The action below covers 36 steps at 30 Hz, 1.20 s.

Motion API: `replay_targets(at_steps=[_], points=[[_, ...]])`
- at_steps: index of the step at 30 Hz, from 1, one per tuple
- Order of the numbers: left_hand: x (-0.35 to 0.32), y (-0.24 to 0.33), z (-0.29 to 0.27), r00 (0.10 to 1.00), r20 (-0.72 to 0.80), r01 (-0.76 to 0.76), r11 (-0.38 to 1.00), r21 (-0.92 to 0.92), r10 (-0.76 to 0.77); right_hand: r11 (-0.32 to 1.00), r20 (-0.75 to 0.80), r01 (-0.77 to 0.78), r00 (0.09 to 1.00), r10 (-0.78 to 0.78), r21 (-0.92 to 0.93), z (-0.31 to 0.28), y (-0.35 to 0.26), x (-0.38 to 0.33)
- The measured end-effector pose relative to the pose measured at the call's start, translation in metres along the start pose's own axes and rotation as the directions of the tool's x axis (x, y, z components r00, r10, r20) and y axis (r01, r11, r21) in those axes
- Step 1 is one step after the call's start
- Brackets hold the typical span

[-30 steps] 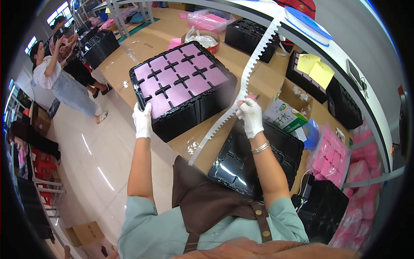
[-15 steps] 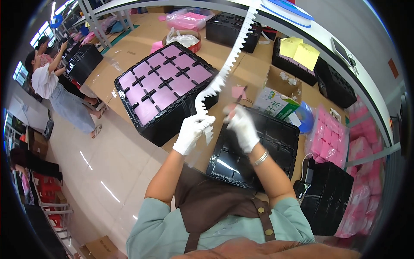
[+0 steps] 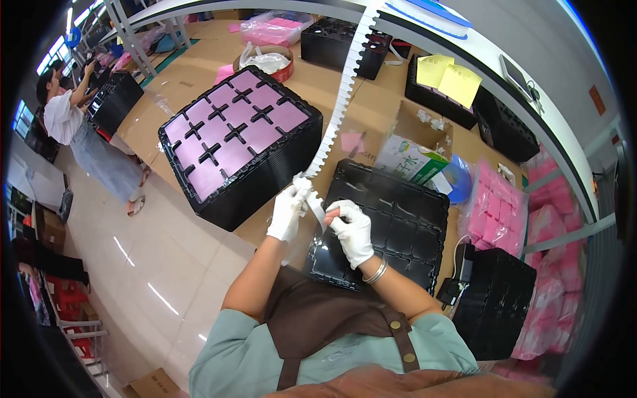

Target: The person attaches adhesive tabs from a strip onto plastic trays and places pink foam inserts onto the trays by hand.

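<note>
A long white strip (image 3: pixel 341 99) with scalloped edges hangs down from a blue-and-white reel (image 3: pixel 431 18) on the shelf above. Wearing a white glove, my left hand (image 3: pixel 286 213) pinches the strip near its lower end. My right hand (image 3: pixel 353 233), gloved with bare fingertips showing, is closed at the strip's loose end, just right of my left hand. Beneath my right hand lies an empty black plastic tray (image 3: pixel 405 215) with moulded compartments. To the left stands a stack of black trays (image 3: pixel 265 169) with purple-pink sheets (image 3: pixel 229 114) in the top one's compartments.
Behind the tray sit an open carton (image 3: pixel 418 142), a blue roll (image 3: pixel 458 179) and a pink paper with a dark tool (image 3: pixel 353 141). Bagged pink pieces (image 3: pixel 497 209) and more black trays (image 3: pixel 494 305) stand at right. A person (image 3: pixel 83 126) stands at far left.
My right hand has come down and left from above the tray to the strip's lower end. The strip between reel and left hand hangs straighter. The whole view has shifted slightly.
</note>
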<state>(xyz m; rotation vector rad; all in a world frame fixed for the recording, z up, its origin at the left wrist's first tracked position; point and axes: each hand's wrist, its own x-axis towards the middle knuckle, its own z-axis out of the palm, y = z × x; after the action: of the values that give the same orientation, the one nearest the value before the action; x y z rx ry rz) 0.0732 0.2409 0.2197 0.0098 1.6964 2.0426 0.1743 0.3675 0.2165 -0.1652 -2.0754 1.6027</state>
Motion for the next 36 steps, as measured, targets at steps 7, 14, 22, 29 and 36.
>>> replay_targets(at_steps=[7, 14, 22, 29, 36], points=[[0.006, -0.030, 0.001, 0.999, -0.011, 0.044, 0.998, 0.035, -0.043, 0.661, 0.112, -0.152, 0.934, 0.340, -0.735, -0.062, 0.065, 0.106], [0.005, -0.034, 0.005, 0.997, -0.024, 0.078, 0.995, 0.065, -0.076, 0.494, 0.022, -0.228, 0.893, 0.449, -0.839, -0.051, 0.074, 0.122], [-0.002, -0.029, 0.020, 0.999, -0.024, 0.044, 0.996, -0.078, -0.046, 0.516, 0.038, -0.168, 0.930, 0.365, -0.840, -0.051, 0.075, 0.115], [-0.010, -0.028, 0.026, 1.000, -0.007, -0.018, 0.999, -0.033, 0.017, 0.867, 0.329, -0.480, 0.846, 0.419, 0.130, -0.029, 0.035, 0.026], [-0.015, -0.041, 0.031, 0.999, -0.001, 0.046, 0.986, -0.159, -0.047, 0.939, -0.078, -0.292, 0.948, 0.310, 0.183, -0.015, 0.028, -0.009]])
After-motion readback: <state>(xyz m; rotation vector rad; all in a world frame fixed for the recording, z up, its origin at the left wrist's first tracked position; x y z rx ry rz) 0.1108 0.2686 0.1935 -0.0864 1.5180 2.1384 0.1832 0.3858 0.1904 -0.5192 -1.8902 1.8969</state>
